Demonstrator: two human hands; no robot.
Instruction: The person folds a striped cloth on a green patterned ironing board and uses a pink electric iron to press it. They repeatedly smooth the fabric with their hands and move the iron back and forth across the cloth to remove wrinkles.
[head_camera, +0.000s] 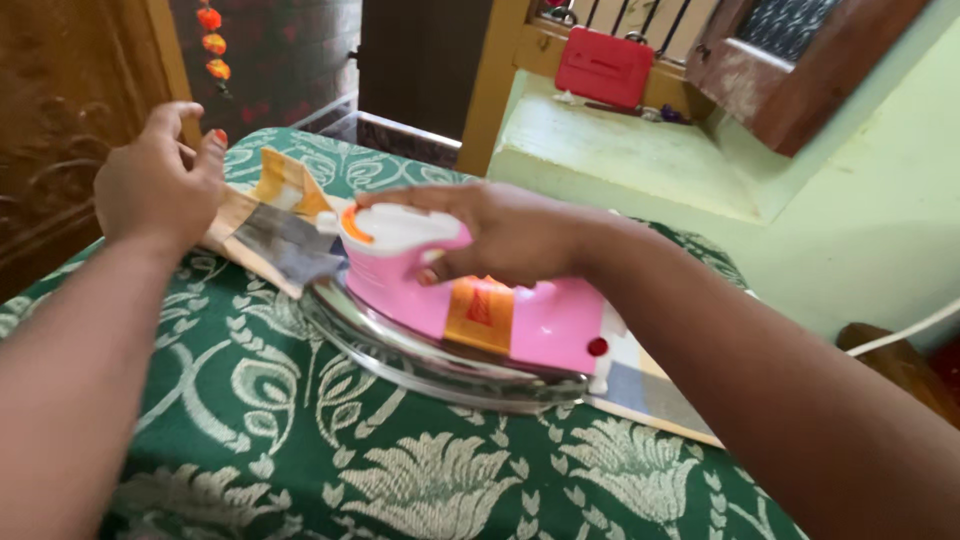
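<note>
On the cloth-covered table, iron: a pink plastic electric iron with a white handle and shiny metal soleplate (470, 320) lies near the middle of the view, flat on its soleplate, partly over a piece of fabric.
Long axis: it runs from upper left to lower right; the pointed nose faces upper left, toward the left hand, and the blunt heel faces lower right.
Right hand: the right hand (500, 235) is closed round the white handle from above, fingers wrapped over it, thumb tucked beneath.
Fabric: a flat patchwork piece of fabric in orange, cream and grey (280, 225) lies under the iron along the same slant; one end shows ahead of the nose, the other end shows as a pale checked strip beyond the heel.
Left hand: the left hand (160, 180) rests at the far left end of the fabric, fingers loosely curled, thumb up; whether it pinches the fabric I cannot tell.
Table cover: a green cloth with white woven leaf patterns (330, 450) spreads under everything.
Edges: the far edge of the cloth runs just behind the fabric; the left edge drops off beside the left forearm.
Open room: a broad stretch of green cloth lies bare in front of the iron's near side.
Surroundings: a pale green ledge (620, 150) stands beyond the table, with a red plastic box (604, 66) at a barred window; a white cord (900, 332) trails at the right.
</note>
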